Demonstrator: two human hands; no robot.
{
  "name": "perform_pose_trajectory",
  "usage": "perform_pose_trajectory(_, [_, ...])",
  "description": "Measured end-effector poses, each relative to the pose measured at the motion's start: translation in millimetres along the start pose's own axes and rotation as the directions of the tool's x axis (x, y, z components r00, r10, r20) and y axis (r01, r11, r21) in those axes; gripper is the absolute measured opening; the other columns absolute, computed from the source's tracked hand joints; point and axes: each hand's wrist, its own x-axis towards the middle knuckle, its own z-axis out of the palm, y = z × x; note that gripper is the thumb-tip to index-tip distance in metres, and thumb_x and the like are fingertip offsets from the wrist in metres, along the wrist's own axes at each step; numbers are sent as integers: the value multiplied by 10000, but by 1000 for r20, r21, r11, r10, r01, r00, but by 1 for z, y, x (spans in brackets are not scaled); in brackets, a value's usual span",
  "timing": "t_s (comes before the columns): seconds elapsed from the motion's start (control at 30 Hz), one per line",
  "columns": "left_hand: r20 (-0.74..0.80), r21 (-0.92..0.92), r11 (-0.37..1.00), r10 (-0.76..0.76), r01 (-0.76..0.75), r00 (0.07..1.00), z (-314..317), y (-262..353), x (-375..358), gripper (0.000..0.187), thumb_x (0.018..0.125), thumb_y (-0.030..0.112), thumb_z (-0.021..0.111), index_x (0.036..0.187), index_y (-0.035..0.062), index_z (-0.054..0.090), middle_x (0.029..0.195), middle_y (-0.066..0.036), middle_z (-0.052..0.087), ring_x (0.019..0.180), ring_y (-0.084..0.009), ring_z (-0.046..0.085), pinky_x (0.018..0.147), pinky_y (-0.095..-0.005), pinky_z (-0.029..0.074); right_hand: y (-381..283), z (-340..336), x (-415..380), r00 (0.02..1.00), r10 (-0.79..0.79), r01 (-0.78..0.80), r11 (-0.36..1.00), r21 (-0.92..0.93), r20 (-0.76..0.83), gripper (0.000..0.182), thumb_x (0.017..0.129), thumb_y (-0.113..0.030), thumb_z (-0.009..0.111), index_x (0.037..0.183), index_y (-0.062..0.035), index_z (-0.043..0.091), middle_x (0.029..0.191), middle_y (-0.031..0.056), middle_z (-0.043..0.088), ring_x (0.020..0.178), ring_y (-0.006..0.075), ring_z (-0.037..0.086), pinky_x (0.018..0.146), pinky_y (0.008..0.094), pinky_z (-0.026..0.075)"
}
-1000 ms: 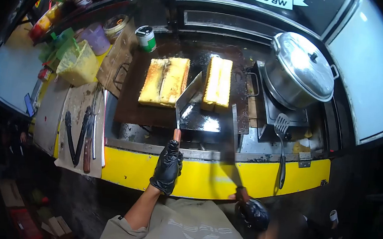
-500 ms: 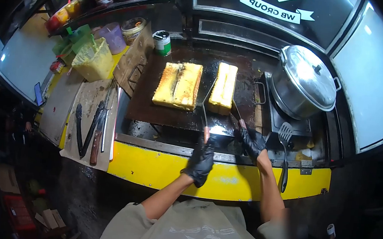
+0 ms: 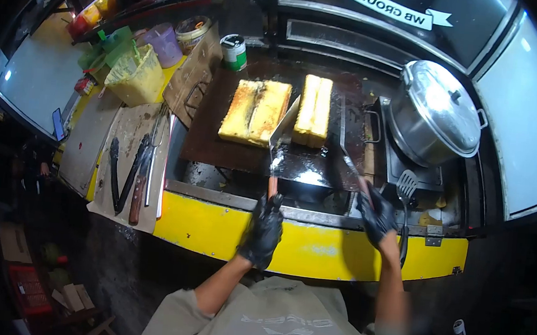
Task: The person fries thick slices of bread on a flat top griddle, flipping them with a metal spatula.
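Note:
My left hand [image 3: 261, 231], in a black glove, is closed around the wooden handle of a spatula [image 3: 285, 123]. That spatula's blade stands tilted between two blocks of bread. The wider bread block [image 3: 254, 112], browned in patches, lies left of the blade; the narrower bread block [image 3: 313, 111] is on its right. My right hand [image 3: 378, 216], also black-gloved, grips a second spatula [image 3: 350, 164]. Its blade, seen nearly edge-on, is over the right side of the dark griddle [image 3: 218, 153], apart from the narrow block.
A lidded pot [image 3: 436, 115] stands right of the griddle. A slotted turner [image 3: 406, 192] lies before it. Black tongs [image 3: 124, 177] and a wooden-handled tool [image 3: 137, 197] rest on cardboard at left. A yellow tub [image 3: 137, 76] and a can [image 3: 233, 53] stand behind.
The right spatula has moved away from the narrow bread block, to the right. My left hand has shifted slightly left, its blade now more tilted and nearer the wide block.

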Motion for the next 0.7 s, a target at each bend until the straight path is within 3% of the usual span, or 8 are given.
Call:
perform_pose_trajectory(0.1, [-13, -48, 995, 92, -92, 996, -37, 6, -41, 453, 972, 209, 389, 1400, 92, 298, 874, 43, 389, 550, -15, 302, 483, -168, 290, -28, -23, -54, 995, -25, 22, 999, -40, -97, 386, 862, -49, 517, 1235, 49, 497, 1151, 184, 603, 1088, 243, 576, 944, 293, 390])
perform_pose_trajectory(0.2, [37, 247, 910, 335, -333, 942, -77, 32, -55, 457, 968, 66, 329, 1417, 31, 252, 1387, -46, 388, 672, -22, 352, 610, -134, 350, -77, -39, -93, 998, -9, 32, 936, -349, 66, 383, 802, 2, 539, 1179, 67, 534, 1152, 219, 590, 1059, 294, 595, 894, 318, 442])
perform_pose_trajectory(0.23, [-1, 128, 940, 320, -317, 947, -89, 41, -55, 446, 964, 43, 332, 1406, 24, 276, 1367, -59, 420, 705, -28, 390, 655, -132, 375, -93, -33, -99, 995, 27, 16, 904, -426, 94, 362, 801, 15, 527, 1157, 81, 545, 1171, 230, 577, 1052, 287, 600, 874, 308, 454])
perform_pose_trajectory(0.3, [-35, 383, 887, 292, -257, 956, -118, 58, -46, 447, 970, 85, 332, 1409, 23, 274, 1457, -53, 299, 1121, -86, 458, 879, -172, 368, -101, -14, -102, 981, -102, 171, 851, -497, 164, 357, 754, 2, 588, 1107, 55, 582, 1079, 239, 612, 971, 346, 624, 848, 348, 487])
perform_pose_trajectory(0.37, [44, 493, 743, 498, -452, 866, -130, 83, -23, 415, 962, 72, 379, 1372, 15, 339, 1406, -102, 383, 1237, -138, 419, 953, -244, 369, -107, 10, -95, 976, -54, 159, 841, -517, 212, 353, 750, -27, 610, 1097, 33, 591, 1035, 235, 620, 917, 364, 624, 790, 366, 509])
perform_pose_trajectory(0.43, [166, 839, 369, 526, -399, 834, -156, 105, 0, 382, 960, 83, 390, 1330, -11, 393, 1280, -151, 517, 1201, -181, 478, 951, -281, 380, -113, 31, -85, 979, -44, 147, 824, -547, 197, 318, 759, -56, 611, 1069, 17, 601, 964, 217, 630, 839, 372, 621, 715, 384, 512])
perform_pose_trajectory(0.47, [227, 797, 315, 635, -516, 739, -149, 121, 9, 349, 889, 68, 501, 1230, -6, 494, 984, -238, 613, 874, -407, 600, 696, -373, 489, -112, 39, -79, 979, -71, 171, 795, -582, 191, 304, 760, -58, 607, 1057, 8, 604, 933, 211, 629, 813, 372, 617, 694, 397, 506])
perform_pose_trajectory(0.7, [510, 825, -36, 481, -565, 714, -197, 137, 74, 348, 859, 85, 538, 1200, 20, 510, 1000, -206, 611, 882, -376, 606, 687, -392, 492, -122, 93, -21, 961, -20, 189, 776, -602, 276, 292, 804, -114, 556, 1095, -106, 582, 881, 190, 626, 788, 375, 605, 662, 453, 481])
